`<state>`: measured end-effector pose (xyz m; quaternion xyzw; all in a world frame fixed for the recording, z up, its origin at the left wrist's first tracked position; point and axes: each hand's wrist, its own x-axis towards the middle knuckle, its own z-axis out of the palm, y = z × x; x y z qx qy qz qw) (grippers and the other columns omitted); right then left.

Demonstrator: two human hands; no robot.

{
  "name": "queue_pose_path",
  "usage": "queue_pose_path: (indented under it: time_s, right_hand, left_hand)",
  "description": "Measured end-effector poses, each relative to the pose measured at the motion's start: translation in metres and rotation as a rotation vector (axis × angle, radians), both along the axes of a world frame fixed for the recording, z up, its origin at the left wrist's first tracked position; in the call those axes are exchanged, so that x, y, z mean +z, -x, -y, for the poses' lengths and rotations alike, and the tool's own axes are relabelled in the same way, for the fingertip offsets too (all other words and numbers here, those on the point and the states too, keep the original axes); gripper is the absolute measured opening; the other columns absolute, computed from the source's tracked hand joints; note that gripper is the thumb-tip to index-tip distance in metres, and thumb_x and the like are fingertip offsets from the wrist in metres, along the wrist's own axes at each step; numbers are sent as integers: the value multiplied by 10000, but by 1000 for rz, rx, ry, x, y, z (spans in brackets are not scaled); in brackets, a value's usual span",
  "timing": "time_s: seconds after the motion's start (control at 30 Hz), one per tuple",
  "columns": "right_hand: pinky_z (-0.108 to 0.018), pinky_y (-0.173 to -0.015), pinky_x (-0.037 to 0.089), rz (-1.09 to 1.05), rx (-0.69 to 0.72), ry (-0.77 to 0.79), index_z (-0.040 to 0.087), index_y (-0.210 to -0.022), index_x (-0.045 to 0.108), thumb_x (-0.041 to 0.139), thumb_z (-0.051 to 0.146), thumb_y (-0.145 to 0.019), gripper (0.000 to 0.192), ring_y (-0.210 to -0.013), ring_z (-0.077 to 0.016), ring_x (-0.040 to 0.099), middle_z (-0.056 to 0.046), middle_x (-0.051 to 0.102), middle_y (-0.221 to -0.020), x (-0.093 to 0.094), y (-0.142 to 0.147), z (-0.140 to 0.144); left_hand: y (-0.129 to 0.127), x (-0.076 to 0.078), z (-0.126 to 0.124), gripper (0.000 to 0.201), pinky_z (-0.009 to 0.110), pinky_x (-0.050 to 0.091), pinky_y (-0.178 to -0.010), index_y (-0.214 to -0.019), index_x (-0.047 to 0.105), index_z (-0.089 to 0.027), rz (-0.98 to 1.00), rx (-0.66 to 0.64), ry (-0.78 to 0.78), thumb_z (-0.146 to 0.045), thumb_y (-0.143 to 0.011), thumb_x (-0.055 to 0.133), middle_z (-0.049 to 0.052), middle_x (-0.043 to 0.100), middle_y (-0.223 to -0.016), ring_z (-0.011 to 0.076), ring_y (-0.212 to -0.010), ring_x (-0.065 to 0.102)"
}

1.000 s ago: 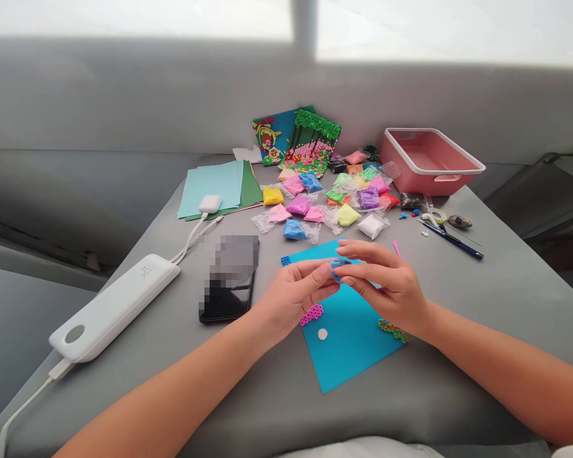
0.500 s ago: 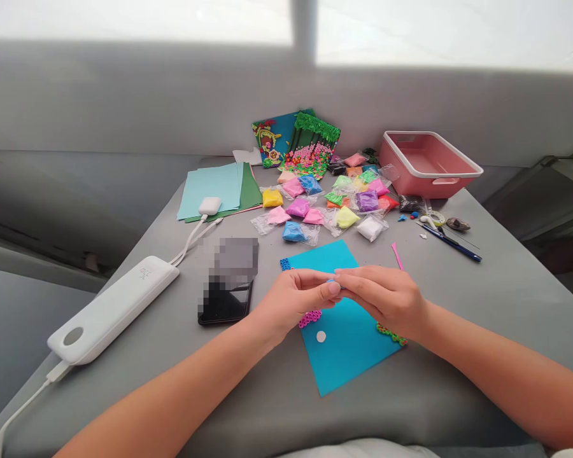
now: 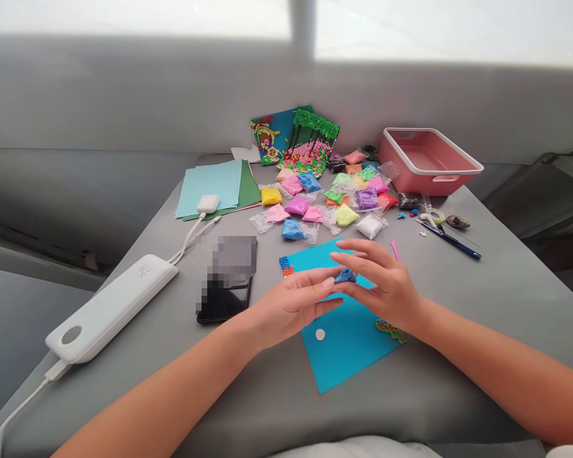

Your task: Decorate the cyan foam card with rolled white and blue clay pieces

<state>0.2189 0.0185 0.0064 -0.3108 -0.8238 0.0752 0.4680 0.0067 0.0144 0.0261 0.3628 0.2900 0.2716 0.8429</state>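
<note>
A home craft spot: clay packets [image 3: 332,202] strewn over a grey table [image 3: 482,280] by a window

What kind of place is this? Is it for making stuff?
Probably a craft spot at home, set up on a grey table by a window. Little bags of coloured clay lie in a heap, finished clay pictures lean at the back, and both hands work a blue clay lump over a blue sheet.
</note>
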Motion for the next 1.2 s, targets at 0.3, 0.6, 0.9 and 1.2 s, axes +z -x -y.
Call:
queue_pose_path:
  time_s: [0.3,0.6,0.9,1.2]
  right_hand:
    - [-351,-935,628,-17,138,172,212,-1320,688,417,448,-1077,434,-1108,-216,716,-130,729,-1189,7,0,8]
    - [-341,-868,662,6,46,6,256,-1415,607,757,303,-912,526,-985,-220,758,-105,767,-1110,2,4,7]
    - [-380,-947,645,0,129,52,251,-1493,523,633,513,-960,605,-1130,-253,730,-138,734,-1253,5,-2,5]
    - [-386,-961,614,-49,134,167,229,-1401,575,427,457,-1071,427,-1142,-236,701,-123,723,-1220,5,-3,7]
  left_hand:
    - [-5,-4,-2,462,325,481,-807,-921,802,-183,-294,133,-226,-593,-715,852,55,744,-881,201,-845,647]
    - [-7,-3,2,418,302,478,-746,-724,722,-181,-159,226,-181,-579,-731,849,16,629,-717,156,-726,559]
    - [-6,-4,-1,459,342,537,-901,-839,779,-151,-61,151,50,-594,-735,843,89,745,-889,227,-942,687]
    - [-6,-3,-5,428,290,560,-871,-816,767,-156,-17,284,50,-557,-714,877,47,713,-833,165,-864,661]
